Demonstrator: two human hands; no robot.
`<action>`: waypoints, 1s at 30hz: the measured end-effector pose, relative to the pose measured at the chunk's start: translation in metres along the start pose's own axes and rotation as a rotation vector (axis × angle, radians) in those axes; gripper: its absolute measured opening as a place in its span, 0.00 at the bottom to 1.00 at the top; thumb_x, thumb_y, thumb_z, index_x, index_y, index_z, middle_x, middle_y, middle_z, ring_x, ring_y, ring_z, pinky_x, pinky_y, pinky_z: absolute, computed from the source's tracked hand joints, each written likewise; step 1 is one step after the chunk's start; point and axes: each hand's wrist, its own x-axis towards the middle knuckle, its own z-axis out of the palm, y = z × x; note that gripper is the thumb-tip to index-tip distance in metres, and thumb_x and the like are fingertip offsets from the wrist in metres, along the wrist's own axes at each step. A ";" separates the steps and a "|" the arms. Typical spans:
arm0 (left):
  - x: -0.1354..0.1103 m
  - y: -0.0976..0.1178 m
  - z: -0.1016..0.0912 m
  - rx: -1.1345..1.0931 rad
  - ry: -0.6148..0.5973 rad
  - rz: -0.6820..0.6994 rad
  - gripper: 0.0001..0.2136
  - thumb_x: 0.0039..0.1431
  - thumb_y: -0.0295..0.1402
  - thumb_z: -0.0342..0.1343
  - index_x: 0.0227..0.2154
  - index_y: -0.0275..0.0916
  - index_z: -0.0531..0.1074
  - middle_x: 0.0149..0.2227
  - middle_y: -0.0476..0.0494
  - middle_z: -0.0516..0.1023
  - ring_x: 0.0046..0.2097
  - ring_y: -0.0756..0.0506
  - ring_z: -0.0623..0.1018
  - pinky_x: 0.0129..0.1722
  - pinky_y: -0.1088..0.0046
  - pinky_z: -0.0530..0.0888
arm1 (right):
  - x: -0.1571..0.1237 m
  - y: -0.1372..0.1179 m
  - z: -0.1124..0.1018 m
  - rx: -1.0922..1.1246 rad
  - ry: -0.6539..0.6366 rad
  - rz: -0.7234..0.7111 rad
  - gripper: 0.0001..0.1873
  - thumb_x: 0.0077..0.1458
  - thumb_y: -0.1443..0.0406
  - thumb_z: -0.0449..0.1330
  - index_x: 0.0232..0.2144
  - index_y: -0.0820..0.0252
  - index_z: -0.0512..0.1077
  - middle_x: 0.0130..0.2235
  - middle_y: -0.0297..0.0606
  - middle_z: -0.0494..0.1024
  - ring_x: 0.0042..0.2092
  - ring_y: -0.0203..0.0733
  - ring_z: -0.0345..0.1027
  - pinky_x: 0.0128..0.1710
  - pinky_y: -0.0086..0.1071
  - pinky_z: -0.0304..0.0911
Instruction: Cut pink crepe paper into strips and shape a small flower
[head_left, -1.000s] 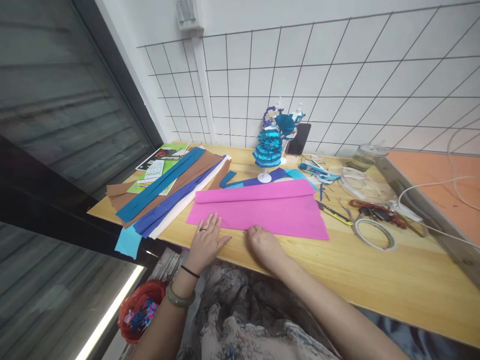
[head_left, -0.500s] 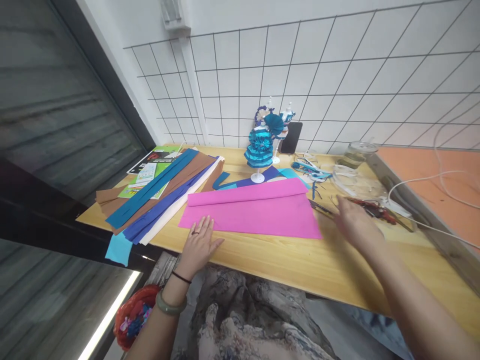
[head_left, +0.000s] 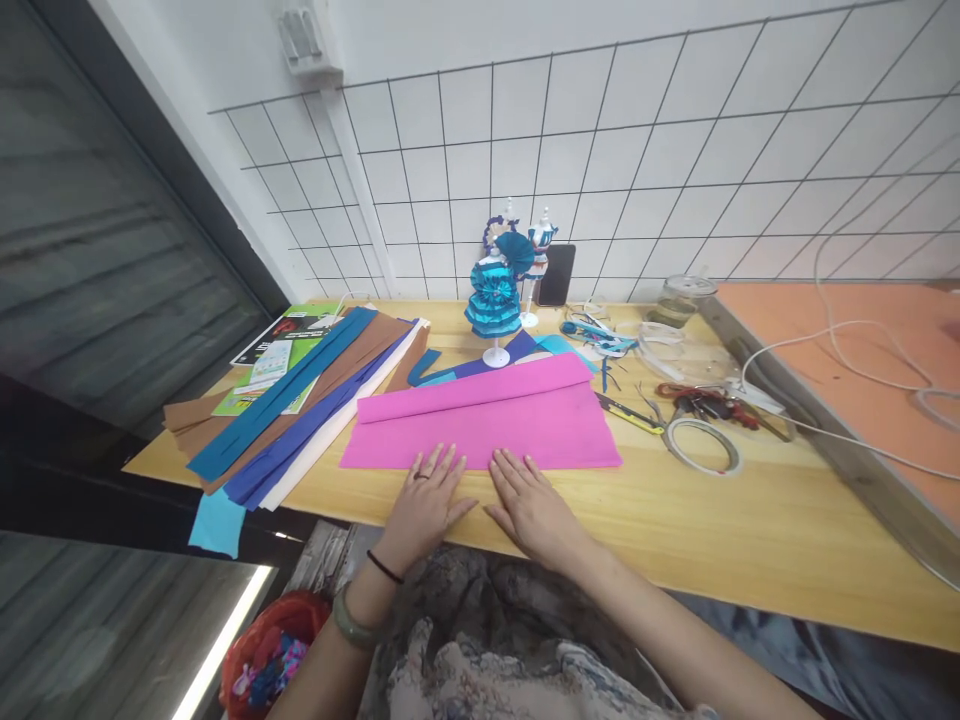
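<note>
A sheet of pink crepe paper [head_left: 540, 425] lies across the middle of the table, its far edge folded over in a band. My left hand [head_left: 431, 505] rests flat on the sheet's near edge, fingers stretched out and thumb apart. Beside it, my right hand [head_left: 532, 505] also lies flat, fingertips on the same near edge. Neither hand grips anything. Just beyond the pink paper stands a small white dress form in a teal ruffled paper dress [head_left: 493, 300], with more dress forms [head_left: 541, 240] behind it.
Folded teal, brown, blue and cream paper strips [head_left: 285, 390] lie at left over a green booklet [head_left: 319, 325]. To the right are a yellow cutter knife [head_left: 630, 413], a tape roll [head_left: 703, 447], a glass jar [head_left: 684, 300] and a white cable. A phone [head_left: 556, 275] leans on the wall.
My right hand has moved left from beside the tools onto the pink paper. My left hand has shifted slightly right along its edge. The tape roll now shows fully.
</note>
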 end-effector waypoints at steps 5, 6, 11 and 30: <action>-0.014 -0.027 0.000 0.031 -0.015 -0.058 0.26 0.59 0.47 0.38 0.57 0.39 0.55 0.60 0.39 0.55 0.61 0.41 0.55 0.57 0.56 0.55 | -0.035 0.034 -0.002 -0.096 -0.009 0.149 0.31 0.59 0.55 0.43 0.57 0.73 0.55 0.60 0.53 0.54 0.61 0.49 0.45 0.58 0.46 0.45; -0.018 -0.035 0.000 0.040 -0.019 -0.083 0.27 0.59 0.47 0.38 0.57 0.40 0.55 0.60 0.39 0.55 0.61 0.40 0.55 0.57 0.56 0.56 | -0.044 0.042 -0.002 -0.121 -0.009 0.181 0.31 0.59 0.55 0.43 0.57 0.73 0.54 0.60 0.54 0.54 0.61 0.49 0.46 0.58 0.47 0.45; -0.044 -0.078 0.003 0.091 -0.045 -0.259 0.28 0.59 0.48 0.37 0.58 0.39 0.53 0.60 0.37 0.54 0.61 0.40 0.55 0.57 0.54 0.53 | -0.083 0.074 0.000 -0.245 0.017 0.323 0.34 0.58 0.53 0.41 0.57 0.75 0.55 0.59 0.54 0.54 0.61 0.53 0.45 0.57 0.50 0.46; 0.006 0.001 0.004 -0.020 -0.006 -0.003 0.25 0.61 0.44 0.36 0.57 0.35 0.56 0.60 0.39 0.56 0.61 0.42 0.54 0.59 0.59 0.53 | -0.010 0.006 0.003 -0.048 -0.029 0.130 0.31 0.60 0.55 0.41 0.57 0.72 0.55 0.60 0.50 0.55 0.61 0.49 0.45 0.59 0.47 0.42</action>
